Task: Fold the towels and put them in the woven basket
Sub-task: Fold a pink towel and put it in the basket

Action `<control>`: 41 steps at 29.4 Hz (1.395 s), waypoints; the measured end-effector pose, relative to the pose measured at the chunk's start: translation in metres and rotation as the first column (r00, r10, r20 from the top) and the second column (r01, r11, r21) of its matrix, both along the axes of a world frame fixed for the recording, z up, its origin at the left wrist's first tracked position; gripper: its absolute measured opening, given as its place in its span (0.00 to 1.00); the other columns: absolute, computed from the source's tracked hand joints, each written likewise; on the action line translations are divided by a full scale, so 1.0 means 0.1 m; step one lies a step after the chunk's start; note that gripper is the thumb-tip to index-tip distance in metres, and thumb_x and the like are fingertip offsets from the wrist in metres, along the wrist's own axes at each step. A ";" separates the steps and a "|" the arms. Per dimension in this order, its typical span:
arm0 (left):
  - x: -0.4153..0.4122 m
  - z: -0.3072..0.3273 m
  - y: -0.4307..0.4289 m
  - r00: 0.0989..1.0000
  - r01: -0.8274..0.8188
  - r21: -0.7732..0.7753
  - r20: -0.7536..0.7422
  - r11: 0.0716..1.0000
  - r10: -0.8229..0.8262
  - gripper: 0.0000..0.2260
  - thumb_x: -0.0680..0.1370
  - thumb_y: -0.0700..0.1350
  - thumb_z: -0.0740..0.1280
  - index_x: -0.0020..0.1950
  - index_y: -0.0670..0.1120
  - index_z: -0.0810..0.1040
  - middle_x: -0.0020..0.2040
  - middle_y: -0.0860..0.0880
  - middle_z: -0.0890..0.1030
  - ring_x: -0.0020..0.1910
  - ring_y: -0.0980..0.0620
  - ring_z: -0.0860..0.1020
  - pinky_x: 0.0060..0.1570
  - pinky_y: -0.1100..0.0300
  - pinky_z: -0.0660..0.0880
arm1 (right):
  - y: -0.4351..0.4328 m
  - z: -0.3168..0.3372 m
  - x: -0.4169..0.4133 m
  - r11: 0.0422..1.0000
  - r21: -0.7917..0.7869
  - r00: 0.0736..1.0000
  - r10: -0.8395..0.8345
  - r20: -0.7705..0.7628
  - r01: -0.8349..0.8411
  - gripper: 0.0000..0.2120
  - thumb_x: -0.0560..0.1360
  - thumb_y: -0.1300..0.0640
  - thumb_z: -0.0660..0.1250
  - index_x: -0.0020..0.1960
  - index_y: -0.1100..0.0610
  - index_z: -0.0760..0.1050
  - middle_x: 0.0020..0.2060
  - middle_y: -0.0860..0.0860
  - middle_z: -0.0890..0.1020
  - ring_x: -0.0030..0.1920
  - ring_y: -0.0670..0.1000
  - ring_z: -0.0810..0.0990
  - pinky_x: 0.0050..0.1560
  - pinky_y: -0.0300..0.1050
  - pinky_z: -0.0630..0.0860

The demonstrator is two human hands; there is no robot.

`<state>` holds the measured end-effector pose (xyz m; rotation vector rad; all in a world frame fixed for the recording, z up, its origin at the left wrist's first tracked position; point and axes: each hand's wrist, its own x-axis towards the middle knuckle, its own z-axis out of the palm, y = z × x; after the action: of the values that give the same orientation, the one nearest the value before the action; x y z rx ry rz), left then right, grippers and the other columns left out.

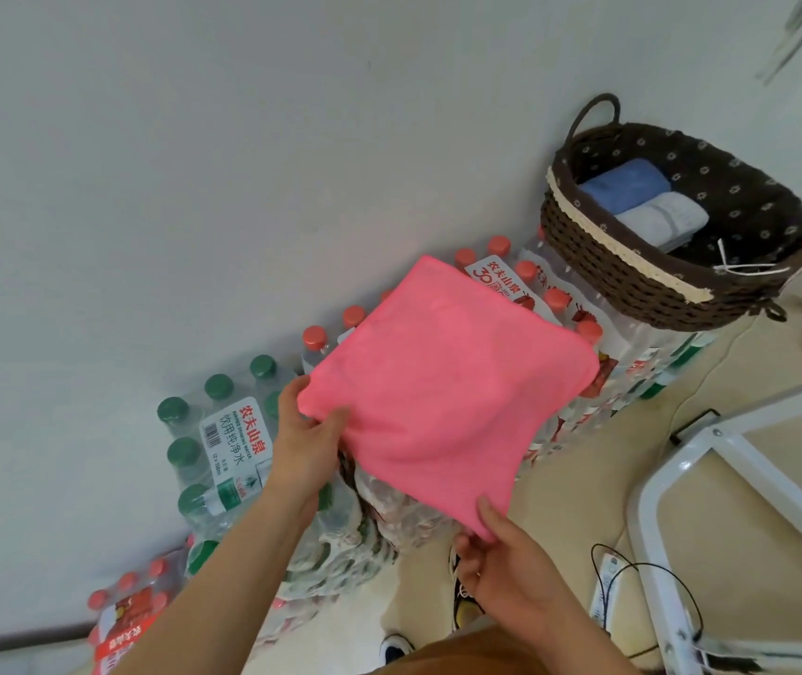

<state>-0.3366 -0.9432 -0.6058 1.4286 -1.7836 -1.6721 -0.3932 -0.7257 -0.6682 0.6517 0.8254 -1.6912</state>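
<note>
A pink towel (443, 387), folded into a rough square, hangs spread in the air above shrink-wrapped water bottles. My left hand (309, 440) pinches its left corner with the thumb on top. My right hand (506, 572) pinches the near bottom corner. The dark brown woven basket (633, 280), with a cream lace trim and a flowered lining, stands up and to the right on top of a bottle pack. Inside it lie a folded blue towel (621, 185) and a folded pale grey-blue towel (664, 216), side by side.
Packs of green-capped bottles (216, 431) and red-capped bottles (560, 304) are stacked along the white wall. A white metal frame (711, 484) stands on the beige floor at the right, with black cables and a power strip (606, 582) near it. My shoes show below.
</note>
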 end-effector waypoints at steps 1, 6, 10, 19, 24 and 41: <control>-0.03 -0.03 -0.07 0.999 -0.040 0.001 -0.005 0.999 0.040 0.19 0.74 0.42 0.67 0.63 0.54 0.69 0.48 0.48 0.78 0.41 0.49 0.77 0.34 0.58 0.71 | 0.00 0.03 0.02 1.000 0.011 1.000 -0.020 -0.010 0.020 0.17 0.67 0.56 0.75 0.51 0.58 0.72 0.32 0.53 0.73 0.29 0.49 0.73 0.23 0.37 0.68; -0.09 0.05 -0.29 0.957 -0.258 0.087 -0.115 0.962 0.267 0.06 0.75 0.38 0.67 0.45 0.48 0.80 0.33 0.51 0.72 0.29 0.54 0.65 0.28 0.62 0.62 | 0.00 0.27 0.12 0.991 0.116 0.983 -0.040 -0.178 0.061 0.14 0.68 0.65 0.70 0.51 0.61 0.71 0.30 0.55 0.74 0.24 0.48 0.73 0.21 0.36 0.68; 0.19 0.13 -0.51 0.925 -0.351 0.038 -0.138 0.936 0.353 0.06 0.75 0.37 0.68 0.47 0.46 0.82 0.39 0.51 0.79 0.38 0.52 0.73 0.40 0.58 0.72 | -0.03 0.50 0.22 0.978 0.209 0.938 0.053 -0.343 0.021 0.11 0.73 0.67 0.68 0.46 0.58 0.66 0.29 0.60 0.77 0.24 0.51 0.75 0.20 0.38 0.70; 0.70 0.33 -0.95 0.973 -0.142 0.163 -0.157 0.976 0.168 0.14 0.72 0.29 0.61 0.51 0.41 0.81 0.48 0.40 0.83 0.44 0.45 0.80 0.44 0.56 0.79 | -0.21 0.91 0.39 0.955 0.118 0.757 0.289 -0.586 -0.273 0.33 0.48 0.53 0.86 0.49 0.61 0.80 0.43 0.63 0.85 0.43 0.59 0.85 0.32 0.41 0.77; 0.42 0.59 -1.03 0.981 0.183 -0.330 0.117 0.926 -0.152 0.16 0.72 0.32 0.68 0.51 0.51 0.83 0.42 0.49 0.84 0.40 0.53 0.81 0.44 0.62 0.76 | -0.12 0.99 0.18 0.923 0.351 0.521 0.378 -0.765 -0.156 0.04 0.71 0.64 0.72 0.46 0.59 0.81 0.26 0.57 0.81 0.25 0.54 0.77 0.24 0.39 0.68; -1.40 0.31 -1.07 0.513 0.850 -0.476 0.845 0.225 -0.151 0.12 0.77 0.49 0.60 0.50 0.43 0.78 0.50 0.41 0.82 0.50 0.39 0.78 0.46 0.52 0.72 | -0.22 0.45 -0.84 0.820 0.527 0.588 0.318 -0.744 0.223 0.17 0.80 0.54 0.60 0.43 0.68 0.72 0.35 0.58 0.73 0.32 0.49 0.69 0.37 0.44 0.68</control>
<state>-0.4763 -1.0503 -0.5751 0.8167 -3.1507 0.0743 -0.4772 -0.7478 -0.6229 0.1647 2.0796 -1.6540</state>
